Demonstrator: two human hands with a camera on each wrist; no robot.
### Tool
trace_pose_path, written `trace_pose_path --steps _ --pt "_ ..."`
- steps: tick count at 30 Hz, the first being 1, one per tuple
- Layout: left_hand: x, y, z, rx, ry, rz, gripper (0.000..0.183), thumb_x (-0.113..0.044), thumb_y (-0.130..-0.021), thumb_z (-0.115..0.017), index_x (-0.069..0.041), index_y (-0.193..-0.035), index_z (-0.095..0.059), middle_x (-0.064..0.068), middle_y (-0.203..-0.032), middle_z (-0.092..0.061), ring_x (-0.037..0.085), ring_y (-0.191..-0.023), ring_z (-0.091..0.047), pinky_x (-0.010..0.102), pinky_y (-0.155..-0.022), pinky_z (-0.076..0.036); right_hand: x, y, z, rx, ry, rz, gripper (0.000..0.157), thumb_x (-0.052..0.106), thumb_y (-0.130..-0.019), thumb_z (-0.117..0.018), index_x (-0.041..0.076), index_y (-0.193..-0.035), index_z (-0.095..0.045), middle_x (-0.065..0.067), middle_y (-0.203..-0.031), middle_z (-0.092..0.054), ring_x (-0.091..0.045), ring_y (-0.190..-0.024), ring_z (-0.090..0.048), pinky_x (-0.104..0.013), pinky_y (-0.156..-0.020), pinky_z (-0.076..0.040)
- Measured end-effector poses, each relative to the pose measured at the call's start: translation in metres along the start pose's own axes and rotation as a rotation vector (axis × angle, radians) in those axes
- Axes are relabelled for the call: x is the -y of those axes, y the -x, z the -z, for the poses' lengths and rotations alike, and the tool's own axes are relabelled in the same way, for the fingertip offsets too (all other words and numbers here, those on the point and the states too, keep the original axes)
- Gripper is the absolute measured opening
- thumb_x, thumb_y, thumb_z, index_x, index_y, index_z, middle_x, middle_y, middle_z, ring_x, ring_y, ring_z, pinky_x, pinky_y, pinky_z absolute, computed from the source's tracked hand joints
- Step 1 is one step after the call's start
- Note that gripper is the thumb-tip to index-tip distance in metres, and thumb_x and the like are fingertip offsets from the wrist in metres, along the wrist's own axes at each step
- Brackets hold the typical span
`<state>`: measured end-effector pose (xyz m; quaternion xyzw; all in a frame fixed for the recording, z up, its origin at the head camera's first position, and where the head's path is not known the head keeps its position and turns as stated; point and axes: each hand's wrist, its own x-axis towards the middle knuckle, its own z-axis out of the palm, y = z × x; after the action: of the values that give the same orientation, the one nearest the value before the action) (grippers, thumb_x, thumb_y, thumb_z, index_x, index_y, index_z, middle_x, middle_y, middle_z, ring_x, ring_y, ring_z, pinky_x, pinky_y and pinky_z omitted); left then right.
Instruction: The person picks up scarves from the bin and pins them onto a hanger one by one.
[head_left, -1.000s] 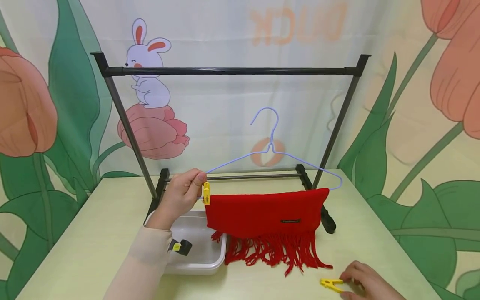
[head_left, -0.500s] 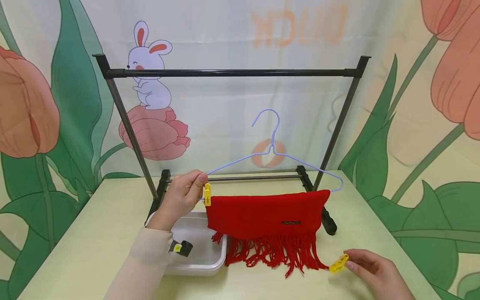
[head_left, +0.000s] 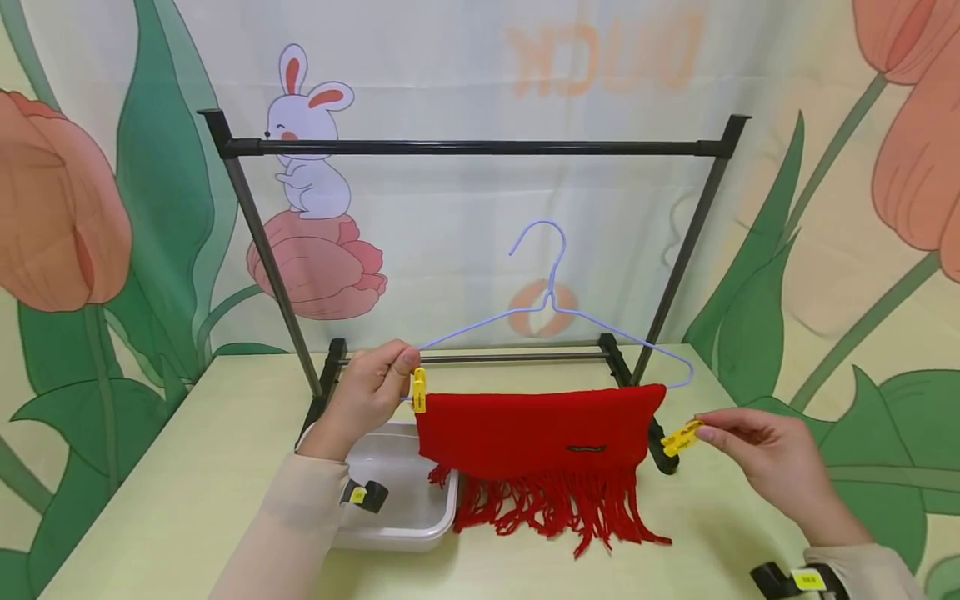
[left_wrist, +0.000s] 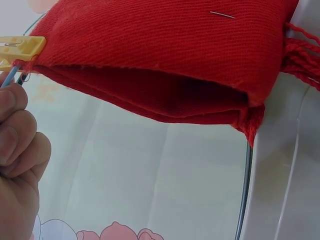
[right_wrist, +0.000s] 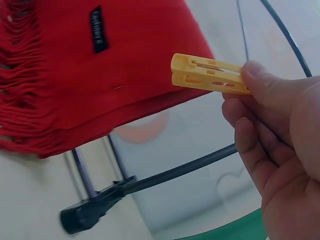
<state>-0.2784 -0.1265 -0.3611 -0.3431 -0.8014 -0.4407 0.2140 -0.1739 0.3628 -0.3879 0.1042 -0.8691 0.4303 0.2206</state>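
Note:
A red fringed scarf (head_left: 525, 429) hangs folded over the lower bar of a lilac wire hanger (head_left: 495, 319). My left hand (head_left: 369, 392) grips the hanger's left end. Right beside its thumb, a yellow clothespin (head_left: 420, 391) clamps the scarf's left top corner, also seen in the left wrist view (left_wrist: 20, 47). My right hand (head_left: 776, 458) pinches a second yellow clothespin (head_left: 681, 437) between thumb and fingers. That clothespin is a little right of the scarf's right edge, apart from it in the head view. The right wrist view shows this clothespin (right_wrist: 210, 75) held by its handle end.
A black garment rack (head_left: 480, 148) stands behind the hanger, its feet on the pale table (head_left: 187, 467). Below my left hand sits a white plastic basin (head_left: 405, 533), partly behind the forearm. A printed curtain (head_left: 450, 83) hangs at the back.
My right hand has picked the second clothespin up from the table and raised it beside the scarf's right edge. My left hand keeps its grip on the hanger.

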Motion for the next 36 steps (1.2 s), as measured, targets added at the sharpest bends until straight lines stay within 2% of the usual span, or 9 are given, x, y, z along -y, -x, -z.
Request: trace_pose_path --steps 5,8,15,18,23,30,33,36 --pt "0.0 0.003 -0.001 0.016 -0.008 0.021 0.014 -0.003 -0.106 -0.063 -0.007 -0.093 -0.064 0.0 -0.064 -0.057 0.006 -0.059 -0.05 0.023 -0.053 -0.047 0.013 -0.023 0.007 0.011 0.015 0.016 0.015 -0.001 -0.092 -0.082 -0.004 -0.107 -0.082 0.028 -0.094 -0.078 0.006 -0.081 -0.073 -0.014 -0.067 -0.056" --pt "0.0 0.008 0.0 0.024 -0.015 0.036 0.013 -0.003 -0.106 -0.063 -0.007 -0.094 -0.064 -0.001 -0.065 -0.056 0.005 -0.06 -0.049 0.023 -0.053 -0.047 0.019 -0.033 0.008 0.02 0.029 0.02 0.015 0.001 -0.093 -0.083 -0.002 -0.107 -0.082 0.025 -0.093 -0.078 0.005 -0.082 -0.073 -0.014 -0.071 -0.057" --pt "0.001 0.01 0.001 0.015 -0.016 -0.018 0.014 -0.005 -0.106 -0.063 -0.008 -0.092 -0.064 -0.002 -0.064 -0.055 0.003 -0.059 -0.048 0.022 -0.052 -0.046 0.029 -0.058 0.013 0.045 0.132 0.041 0.012 0.009 -0.095 -0.083 0.007 -0.107 -0.085 0.001 -0.095 -0.084 0.002 -0.083 -0.07 -0.015 -0.072 -0.056" --pt "0.0 0.008 0.001 0.011 -0.012 -0.028 0.014 -0.006 -0.107 -0.063 -0.008 -0.093 -0.064 -0.001 -0.064 -0.056 0.003 -0.06 -0.048 0.022 -0.052 -0.047 0.032 -0.066 0.015 0.069 0.192 0.063 0.011 0.009 -0.094 -0.083 0.01 -0.105 -0.085 -0.002 -0.095 -0.083 0.004 -0.083 -0.068 -0.015 -0.071 -0.055" --pt "-0.001 0.005 0.0 0.015 0.002 -0.018 0.015 -0.002 -0.106 -0.062 -0.008 -0.093 -0.064 0.0 -0.064 -0.056 0.004 -0.059 -0.048 0.023 -0.052 -0.047 0.031 -0.071 0.015 0.112 0.229 0.116 0.012 0.004 -0.093 -0.083 0.01 -0.103 -0.085 -0.006 -0.093 -0.083 0.005 -0.081 -0.064 -0.016 -0.068 -0.052" --pt "-0.002 0.002 -0.002 -0.001 0.011 -0.025 0.014 -0.003 -0.106 -0.062 -0.008 -0.094 -0.063 0.0 -0.065 -0.056 0.005 -0.061 -0.05 0.023 -0.054 -0.048 0.03 -0.073 0.008 0.117 0.251 0.181 0.013 0.002 -0.091 -0.084 0.012 -0.1 -0.085 -0.002 -0.089 -0.082 0.001 -0.078 -0.064 -0.018 -0.065 -0.052" --pt "-0.003 0.001 -0.003 -0.01 0.028 -0.041 0.014 -0.007 -0.108 -0.061 -0.007 -0.094 -0.063 0.004 -0.066 -0.057 0.005 -0.062 -0.051 0.023 -0.054 -0.049 0.03 -0.073 0.005 0.126 0.266 0.178 0.013 0.004 -0.092 -0.083 0.01 -0.102 -0.085 -0.004 -0.091 -0.083 0.0 -0.077 -0.063 -0.021 -0.063 -0.051" --pt "-0.003 0.0 -0.003 -0.015 0.041 -0.069 0.017 -0.011 -0.109 -0.06 -0.007 -0.093 -0.063 0.005 -0.065 -0.057 0.005 -0.062 -0.05 0.023 -0.054 -0.049 0.032 -0.071 0.004 0.133 0.277 0.129 0.018 0.008 -0.094 -0.082 0.009 -0.112 -0.085 -0.008 -0.099 -0.084 0.005 -0.081 -0.061 -0.021 -0.064 -0.053"
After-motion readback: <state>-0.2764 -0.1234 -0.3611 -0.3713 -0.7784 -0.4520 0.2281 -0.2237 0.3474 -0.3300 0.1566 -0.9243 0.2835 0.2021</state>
